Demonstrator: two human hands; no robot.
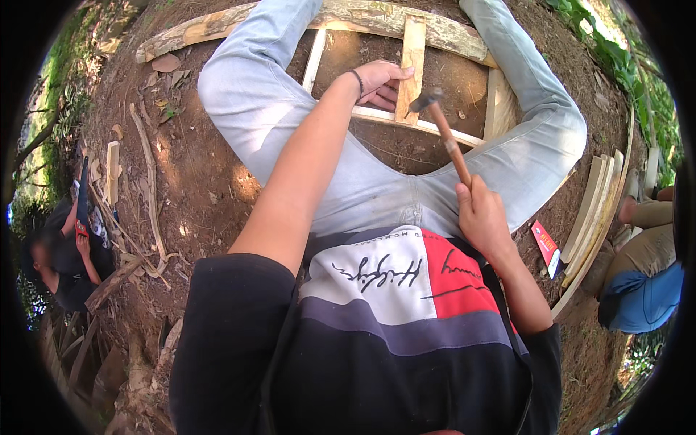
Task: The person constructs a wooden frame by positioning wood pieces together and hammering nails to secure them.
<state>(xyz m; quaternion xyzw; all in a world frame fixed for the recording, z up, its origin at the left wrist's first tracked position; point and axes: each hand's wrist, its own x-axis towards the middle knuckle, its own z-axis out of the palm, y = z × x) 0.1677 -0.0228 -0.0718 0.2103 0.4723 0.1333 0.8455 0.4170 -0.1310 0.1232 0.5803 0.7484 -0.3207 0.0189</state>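
From my remote feed, head cam looks down on a person seated on bare soil, legs in light jeans spread around a wooden frame [435, 129].

L hand [380, 80]: fingers wrapped over the short upright slat [412, 69] of the frame, pressing it where it crosses the pale cross-batten [377, 116]. Grip is closed on the slat, thumb across the front; dark band at the wrist.

R hand [480, 214]: clenched around the lower end of the hammer [446, 134] handle. Handle is reddish-brown wood, runs up and left from the fist; dark metal head sits right at the slat/batten joint, just beside the L fingers. I cannot tell whether the head touches the wood or sits a hair above it. No nail discernible at this res.

Frame position: on the ground between the knees, far edge formed by a thick rough plank [377, 18] running under both shins; another slat [314, 61] stands parallel to the held one, to its left.

Surroundings: stack of pale curved boards [594, 217] on the ground at the person's right, small red packet [545, 246] near it. One co-worker [641, 275] in blue and khaki at far right edge; another person [61, 254] in dark clothing at far left, by scrap wood strips [112, 174]. Greenery around the rim.
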